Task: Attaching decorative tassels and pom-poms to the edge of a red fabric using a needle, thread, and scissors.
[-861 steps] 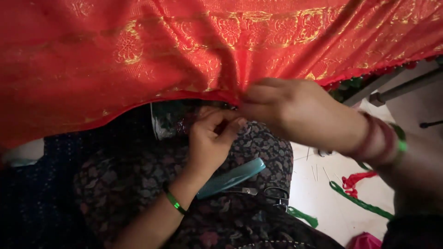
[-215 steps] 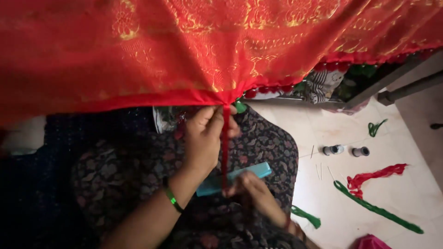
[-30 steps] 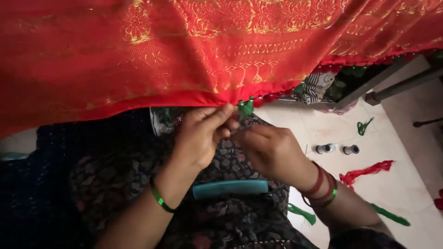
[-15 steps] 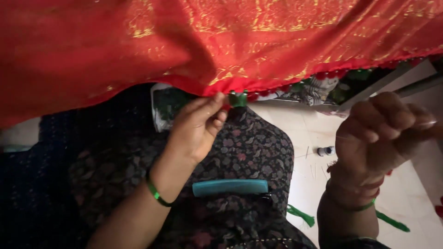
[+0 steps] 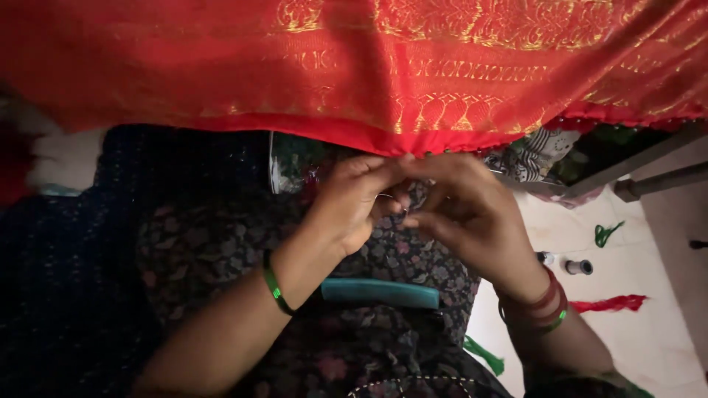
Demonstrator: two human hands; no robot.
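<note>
Head view: both hands meet at the lower hem of a red cloth with gold woven patterns (image 5: 383,88), which hangs across the top of the frame. Its folded red edge (image 5: 346,135) runs nearly level from left to right, rising slightly toward the right, so the long axis of the work lies crosswise to both forearms.

The left hand (image 5: 354,203) comes up from the lower left, fingers curled and tips pinched together just under the hem. The right hand (image 5: 461,206) comes in from the lower right, fingers also bent and closed toward the same spot. The fingertips of the two hands touch or nearly touch directly below the hem edge. Whether a thread or needle sits between them cannot be told, as the pinch is in shadow. The hem lies straight above and slightly beyond both hands, about equally near to each.

A green bangle (image 5: 274,284) circles the left wrist; red and green bangles (image 5: 542,306) sit on the right.

Below the hands, a teal comb (image 5: 380,292) lies crosswise on the dark floral fabric over the lap (image 5: 221,243), parallel to the hem. On the pale floor (image 5: 634,339) at right lie two small thread spools (image 5: 579,266), a red thread bundle (image 5: 608,303) and green thread scraps (image 5: 606,234), all well apart from the hands.
</note>
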